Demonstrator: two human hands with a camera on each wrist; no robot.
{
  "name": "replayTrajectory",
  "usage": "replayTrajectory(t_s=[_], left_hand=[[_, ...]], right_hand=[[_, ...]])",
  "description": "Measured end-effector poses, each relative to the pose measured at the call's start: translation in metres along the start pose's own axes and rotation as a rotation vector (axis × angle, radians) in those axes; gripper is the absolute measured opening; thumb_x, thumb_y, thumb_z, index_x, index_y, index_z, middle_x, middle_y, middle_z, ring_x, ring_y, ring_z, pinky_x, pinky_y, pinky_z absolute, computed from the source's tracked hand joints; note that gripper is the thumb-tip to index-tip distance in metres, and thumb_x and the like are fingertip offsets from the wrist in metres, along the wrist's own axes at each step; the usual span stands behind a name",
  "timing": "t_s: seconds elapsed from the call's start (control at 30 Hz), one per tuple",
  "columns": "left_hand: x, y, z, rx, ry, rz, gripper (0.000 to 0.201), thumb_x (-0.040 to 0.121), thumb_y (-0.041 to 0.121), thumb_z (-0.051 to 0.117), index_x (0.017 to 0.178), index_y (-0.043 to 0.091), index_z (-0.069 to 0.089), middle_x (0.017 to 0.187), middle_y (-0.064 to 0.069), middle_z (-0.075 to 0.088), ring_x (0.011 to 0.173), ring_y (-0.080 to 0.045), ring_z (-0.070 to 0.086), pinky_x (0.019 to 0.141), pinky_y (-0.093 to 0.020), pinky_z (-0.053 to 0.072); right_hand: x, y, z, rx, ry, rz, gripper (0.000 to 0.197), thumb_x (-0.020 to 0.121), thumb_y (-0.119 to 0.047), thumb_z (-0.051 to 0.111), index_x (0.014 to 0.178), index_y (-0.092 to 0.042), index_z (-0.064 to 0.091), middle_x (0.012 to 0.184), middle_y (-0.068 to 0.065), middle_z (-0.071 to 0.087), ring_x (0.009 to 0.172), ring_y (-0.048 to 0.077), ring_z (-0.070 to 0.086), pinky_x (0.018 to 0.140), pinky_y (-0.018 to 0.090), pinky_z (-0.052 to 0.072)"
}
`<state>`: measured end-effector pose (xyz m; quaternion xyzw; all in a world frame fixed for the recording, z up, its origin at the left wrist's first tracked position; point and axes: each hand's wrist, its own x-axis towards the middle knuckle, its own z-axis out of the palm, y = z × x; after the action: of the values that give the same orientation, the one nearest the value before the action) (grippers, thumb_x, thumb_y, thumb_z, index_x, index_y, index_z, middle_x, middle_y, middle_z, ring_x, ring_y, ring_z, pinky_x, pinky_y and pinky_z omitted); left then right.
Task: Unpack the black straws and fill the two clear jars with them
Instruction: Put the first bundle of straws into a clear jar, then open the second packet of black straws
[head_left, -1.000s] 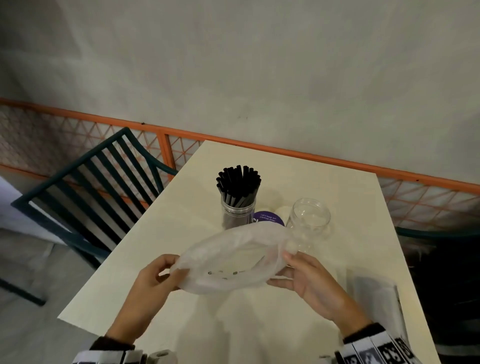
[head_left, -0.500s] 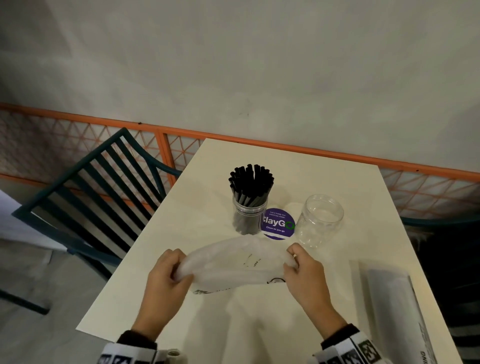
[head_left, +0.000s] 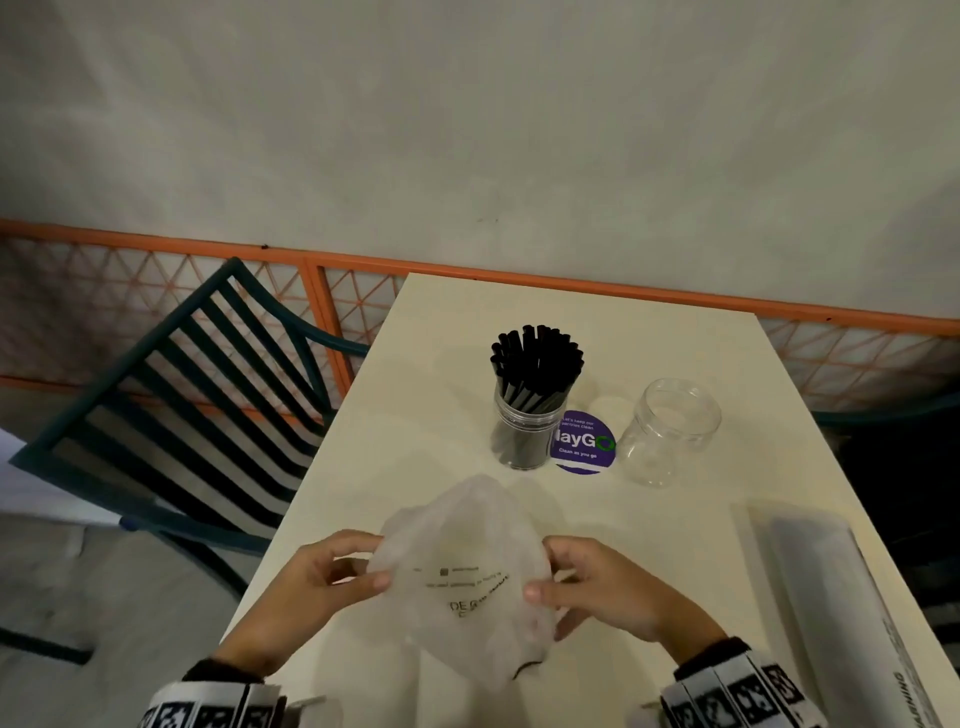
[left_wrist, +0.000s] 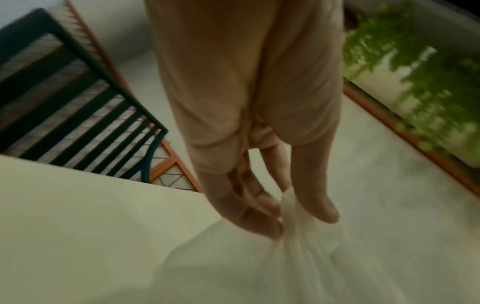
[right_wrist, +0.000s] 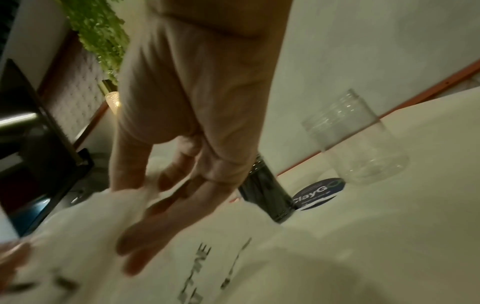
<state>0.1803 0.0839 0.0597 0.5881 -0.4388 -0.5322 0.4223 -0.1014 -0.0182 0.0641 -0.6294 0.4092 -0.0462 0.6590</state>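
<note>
Slatted chair (head_left: 171, 395) at left of frame. Left hand (head_left: 311, 587) pinches crumpled translucent plastic bag (head_left: 467, 571), lower centre, above table (head_left: 415, 415). Right hand (head_left: 608, 587) pinches bag's other side. Mid-frame: clear jar (head_left: 522, 439) packed with black straws (head_left: 537, 364); purple round sticker (head_left: 584, 444); empty clear jar (head_left: 670, 431). Lower right: sealed pack (head_left: 831, 597), contents probably more straws, blurred.

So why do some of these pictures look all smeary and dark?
Head view: dim but sharp, black straws crisp, the railing bowed by the wide lens. Left wrist view: left hand and plastic bag smeared by motion. Right wrist view: right hand blurred, empty jar soft.
</note>
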Motion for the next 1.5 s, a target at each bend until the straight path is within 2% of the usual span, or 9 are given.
replayTrajectory(t_s=[0.13, 0.3, 0.47, 0.57, 0.63, 0.8, 1.0, 1.13, 1.5], left_hand=[[0.008, -0.007, -0.009, 0.233, 0.174, 0.182, 0.018, 0.067, 0.010, 0.075, 0.070, 0.018, 0.059, 0.070, -0.002, 0.057, 0.059, -0.014, 0.050, 0.055, -0.018, 0.044], [0.015, -0.017, -0.010, 0.508, 0.367, 0.389, 0.034, 0.059, -0.002, 0.051, 0.058, 0.027, 0.033, 0.055, 0.014, 0.040, 0.049, -0.004, 0.030, 0.045, -0.013, 0.025], [0.026, -0.048, -0.019, 0.624, 0.220, 0.123, 0.041, 0.064, -0.008, 0.054, 0.055, 0.024, 0.030, 0.049, 0.010, 0.043, 0.048, -0.010, 0.034, 0.048, -0.018, 0.026], [0.025, -0.060, -0.028, 0.875, -0.002, 0.050, 0.038, 0.073, 0.004, 0.056, 0.060, 0.032, 0.033, 0.064, 0.011, 0.044, 0.059, -0.008, 0.041, 0.057, -0.019, 0.035], [0.023, -0.062, -0.033, 0.993, -0.115, 0.041, 0.029, 0.078, 0.022, 0.062, 0.071, 0.038, 0.039, 0.079, 0.015, 0.041, 0.074, -0.007, 0.045, 0.067, -0.017, 0.036], [0.020, -0.062, -0.021, 1.041, 0.046, 0.232, 0.038, 0.073, 0.039, 0.070, 0.106, 0.034, 0.054, 0.104, 0.010, 0.045, 0.092, -0.011, 0.052, 0.080, -0.016, 0.038], [0.037, -0.108, -0.005, 1.338, -0.088, 0.239, 0.069, 0.089, 0.062, 0.017, 0.142, 0.020, 0.026, 0.157, -0.011, -0.002, 0.134, -0.031, 0.024, 0.109, -0.033, 0.020], [0.036, -0.120, -0.004, 1.337, -0.194, 0.070, 0.070, 0.088, 0.066, 0.014, 0.129, 0.018, 0.045, 0.138, -0.015, 0.048, 0.120, -0.034, 0.047, 0.109, -0.029, 0.018], [0.027, -0.023, 0.039, 0.988, -0.018, 0.231, 0.058, 0.075, 0.063, 0.037, 0.101, 0.022, 0.068, 0.102, 0.009, 0.067, 0.080, -0.004, 0.060, 0.063, -0.022, 0.049]], right_hand=[[0.021, 0.003, 0.019, -0.269, 0.562, -0.221, 0.029, 0.074, -0.005, 0.055, 0.054, -0.018, 0.038, 0.055, -0.007, 0.038, 0.050, 0.006, 0.042, 0.045, 0.034, 0.041], [0.024, 0.011, 0.039, -0.639, 0.908, -0.256, 0.012, 0.074, -0.025, 0.036, 0.066, -0.024, 0.027, 0.060, -0.008, 0.031, 0.051, 0.013, 0.033, 0.045, 0.024, 0.026], [0.021, 0.037, 0.052, -0.939, 0.568, -0.212, 0.051, 0.075, -0.073, 0.043, 0.110, -0.035, 0.043, 0.107, -0.001, 0.051, 0.101, 0.018, 0.044, 0.084, 0.031, 0.042], [0.027, 0.036, 0.066, -0.956, 0.319, -0.149, 0.059, 0.082, -0.075, 0.030, 0.133, -0.047, 0.027, 0.150, -0.004, 0.019, 0.138, 0.016, 0.002, 0.114, 0.034, 0.002], [0.043, 0.040, 0.076, -1.010, 0.278, -0.148, 0.049, 0.091, -0.064, 0.015, 0.138, -0.052, 0.014, 0.156, -0.009, 0.003, 0.144, 0.015, -0.007, 0.113, 0.034, -0.015], [0.072, 0.062, 0.093, -1.194, 0.202, 0.129, 0.056, 0.095, -0.044, -0.001, 0.126, -0.041, 0.046, 0.124, -0.004, 0.064, 0.111, 0.019, 0.063, 0.086, 0.046, 0.052], [0.071, 0.072, 0.098, -1.249, 0.118, 0.079, 0.046, 0.093, -0.048, 0.019, 0.129, -0.038, 0.044, 0.130, -0.004, 0.060, 0.115, 0.018, 0.060, 0.090, 0.048, 0.050], [0.060, 0.073, 0.088, -1.151, 0.036, -0.131, 0.064, 0.092, -0.050, 0.001, 0.135, -0.025, 0.042, 0.146, 0.001, 0.042, 0.137, 0.017, 0.032, 0.108, 0.057, 0.019], [-0.062, 0.123, -0.071, -0.634, 1.282, 0.073, 0.025, 0.078, -0.005, 0.064, 0.104, -0.004, 0.062, 0.102, 0.018, 0.064, 0.095, 0.035, 0.059, 0.085, 0.038, 0.047]])
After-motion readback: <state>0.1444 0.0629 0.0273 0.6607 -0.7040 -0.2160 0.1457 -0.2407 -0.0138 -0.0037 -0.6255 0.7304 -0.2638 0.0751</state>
